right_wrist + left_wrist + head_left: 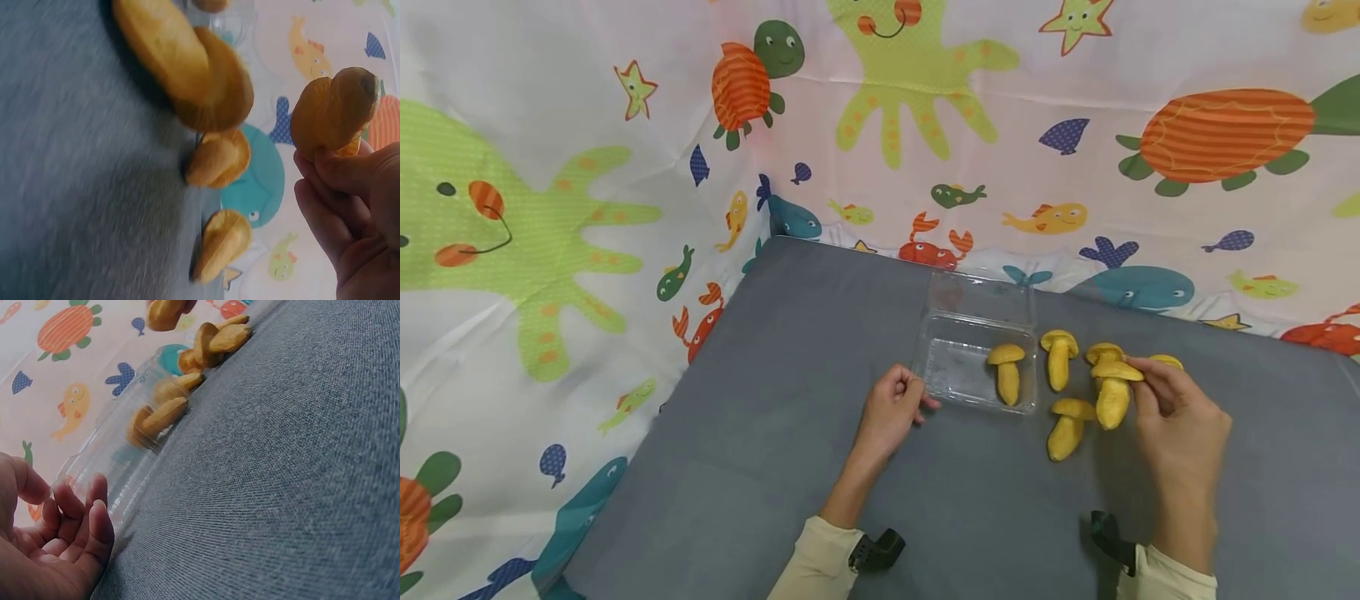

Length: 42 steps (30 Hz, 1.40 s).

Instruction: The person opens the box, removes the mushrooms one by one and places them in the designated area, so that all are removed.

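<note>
A yellow mushroom point(1112, 400) is pinched by its cap between the thumb and fingers of my right hand point(1183, 421), held above the table; the right wrist view shows this mushroom point(337, 112) too. My left hand point(891, 408) is at the near left corner of a clear plastic container point(955, 392), its thumb and index finger pinching the rim in the left wrist view. Inside the container, toward its right side, lies one mushroom point(1007, 383). Several more lie to the right, including one mushroom point(1060, 360) beside the container and one mushroom point(1066, 437) nearer me.
The container's hinged lid point(981, 298) lies back toward the wall. A grey cloth point(760, 433) covers the table. Behind and to the left hangs a curtain point(865, 192) printed with sea animals, meeting the table's far edge.
</note>
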Available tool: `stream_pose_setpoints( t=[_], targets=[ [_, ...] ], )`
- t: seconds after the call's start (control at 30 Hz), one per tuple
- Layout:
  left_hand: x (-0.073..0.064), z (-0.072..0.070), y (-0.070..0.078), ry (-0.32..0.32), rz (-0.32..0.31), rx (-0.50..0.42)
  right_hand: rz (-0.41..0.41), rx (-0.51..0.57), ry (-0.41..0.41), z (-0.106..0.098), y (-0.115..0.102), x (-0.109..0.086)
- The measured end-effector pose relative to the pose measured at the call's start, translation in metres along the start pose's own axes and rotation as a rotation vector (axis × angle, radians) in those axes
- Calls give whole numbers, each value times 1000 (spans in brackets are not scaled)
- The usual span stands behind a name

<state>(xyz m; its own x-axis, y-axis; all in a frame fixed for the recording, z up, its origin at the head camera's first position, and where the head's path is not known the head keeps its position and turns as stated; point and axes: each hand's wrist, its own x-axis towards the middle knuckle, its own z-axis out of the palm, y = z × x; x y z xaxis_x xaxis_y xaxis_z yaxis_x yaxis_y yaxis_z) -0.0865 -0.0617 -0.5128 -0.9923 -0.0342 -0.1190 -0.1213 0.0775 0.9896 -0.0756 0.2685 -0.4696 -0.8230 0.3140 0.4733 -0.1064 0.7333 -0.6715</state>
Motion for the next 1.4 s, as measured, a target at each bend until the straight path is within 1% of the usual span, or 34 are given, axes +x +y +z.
stream_pose_setpoints(
  t=[0.13, 0.27, 0.4, 0.6, 0.8, 1.13, 1.4],
  targets=[
    [2, -3, 2, -5, 4, 17, 26, -1, -2, -4, 6, -3],
    [4, -5, 2, -17, 11, 28, 54, -29, -18, -8, 12, -6],
    [4, -6, 0, -22, 8, 35, 83, -48, -66, -11, 17, -11],
    [2, -8, -3, -12, 2, 29, 127, -92, -146, -12, 24, -18],
    [3, -7, -2, -13, 23, 17, 132, -107, -152, -14, 29, -21],
    [1, -2, -4, 0, 10, -3, 192, -151, -188, -18, 35, -26],
    [0, 0, -5, -6, 11, 7, 223, -130, -236, -18, 39, -30]
  ],
)
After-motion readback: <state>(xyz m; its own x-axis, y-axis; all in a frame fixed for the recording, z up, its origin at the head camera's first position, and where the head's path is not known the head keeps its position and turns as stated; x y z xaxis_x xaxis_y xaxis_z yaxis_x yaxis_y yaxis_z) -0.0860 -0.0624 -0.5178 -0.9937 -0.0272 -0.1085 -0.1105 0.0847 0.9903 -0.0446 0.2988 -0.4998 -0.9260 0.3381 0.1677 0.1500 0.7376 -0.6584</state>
